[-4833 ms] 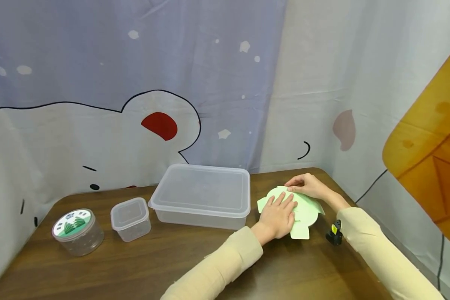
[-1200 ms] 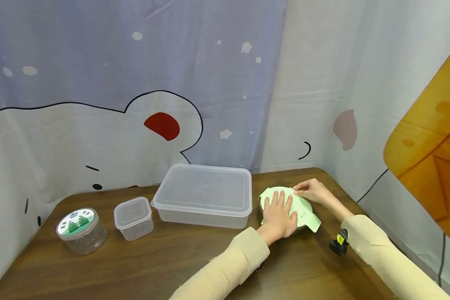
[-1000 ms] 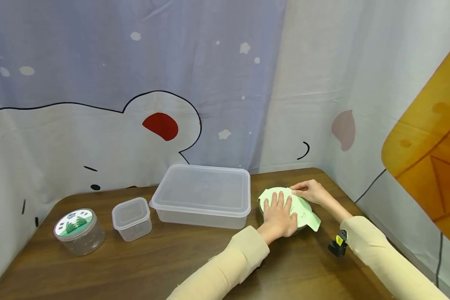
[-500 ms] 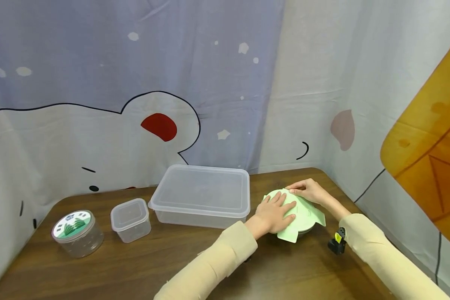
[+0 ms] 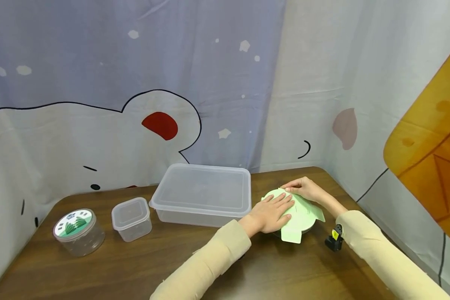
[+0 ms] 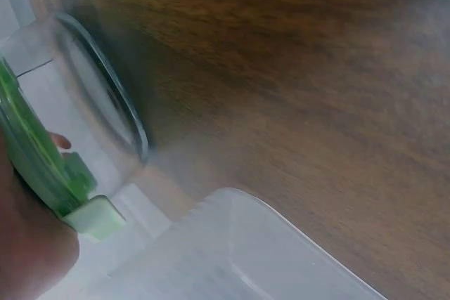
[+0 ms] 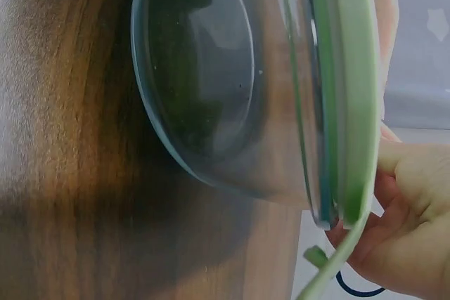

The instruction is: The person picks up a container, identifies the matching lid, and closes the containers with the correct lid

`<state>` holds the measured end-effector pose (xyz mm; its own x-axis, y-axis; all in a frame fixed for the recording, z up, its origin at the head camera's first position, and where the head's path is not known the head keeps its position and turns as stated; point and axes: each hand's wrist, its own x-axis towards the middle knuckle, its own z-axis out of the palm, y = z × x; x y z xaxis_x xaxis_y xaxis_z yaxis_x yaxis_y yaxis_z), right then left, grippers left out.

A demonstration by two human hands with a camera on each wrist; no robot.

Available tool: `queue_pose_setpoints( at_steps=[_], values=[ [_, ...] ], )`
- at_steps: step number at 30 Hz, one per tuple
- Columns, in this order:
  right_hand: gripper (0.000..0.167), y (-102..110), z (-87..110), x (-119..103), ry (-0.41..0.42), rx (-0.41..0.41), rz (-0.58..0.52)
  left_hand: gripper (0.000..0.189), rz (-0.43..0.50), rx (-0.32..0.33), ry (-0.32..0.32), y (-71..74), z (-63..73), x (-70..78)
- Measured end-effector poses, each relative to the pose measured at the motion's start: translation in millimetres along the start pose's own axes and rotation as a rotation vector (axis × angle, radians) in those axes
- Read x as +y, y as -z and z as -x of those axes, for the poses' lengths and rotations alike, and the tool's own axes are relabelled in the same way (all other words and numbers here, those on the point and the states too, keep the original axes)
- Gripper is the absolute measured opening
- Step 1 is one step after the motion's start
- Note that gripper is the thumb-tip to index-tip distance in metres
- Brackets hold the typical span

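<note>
A round clear glass container (image 7: 211,103) sits at the right of the table under a light green lid (image 5: 303,216) with side flaps. One lid flap (image 5: 291,234) juts out unclipped on the near side; another points right. My left hand (image 5: 268,213) lies with straight, spread fingers across the lid's left part. At the far edge, my right hand (image 5: 305,189) pinches the lid's rim between thumb and fingers. From the right wrist, the lid (image 7: 355,89) rests on the glass rim, with the right hand (image 7: 404,223) curled behind it. The glass holds nothing visible.
A large rectangular plastic box (image 5: 202,196) with a frosted lid stands just left of the glass container. Farther left are a small lidded plastic box (image 5: 131,220) and a round jar (image 5: 78,232) with a printed top. A curtain (image 5: 225,83) hangs behind the table (image 5: 142,266).
The lid has turned slightly counterclockwise; a flap formerly under my left hand now shows on the near side. My left hand has slid left across the lid. My right hand has shifted slightly left.
</note>
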<state>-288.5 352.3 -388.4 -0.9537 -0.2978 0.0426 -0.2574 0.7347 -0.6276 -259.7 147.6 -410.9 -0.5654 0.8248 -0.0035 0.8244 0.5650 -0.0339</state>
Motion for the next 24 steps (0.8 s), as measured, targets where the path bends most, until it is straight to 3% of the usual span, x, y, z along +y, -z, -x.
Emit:
queue_pose_setpoints(
  at_steps=[9, 16, 24],
  values=[
    [0.027, 4, 5.6, -9, 0.022, 0.024, 0.057, 0.054, -0.012, -0.001, 0.063, 3.8, 1.6, 6.3],
    [0.025, 17, 22.8, -23, -0.029, 0.142, 0.163, 0.054, 0.017, 0.001, 0.153, 5.1, -0.6, 16.3],
    [0.026, 19, 52.5, -30, -0.117, 0.226, 0.203, 0.053, -0.044, -0.006, 0.196, 10.8, 2.0, 20.5]
  ],
)
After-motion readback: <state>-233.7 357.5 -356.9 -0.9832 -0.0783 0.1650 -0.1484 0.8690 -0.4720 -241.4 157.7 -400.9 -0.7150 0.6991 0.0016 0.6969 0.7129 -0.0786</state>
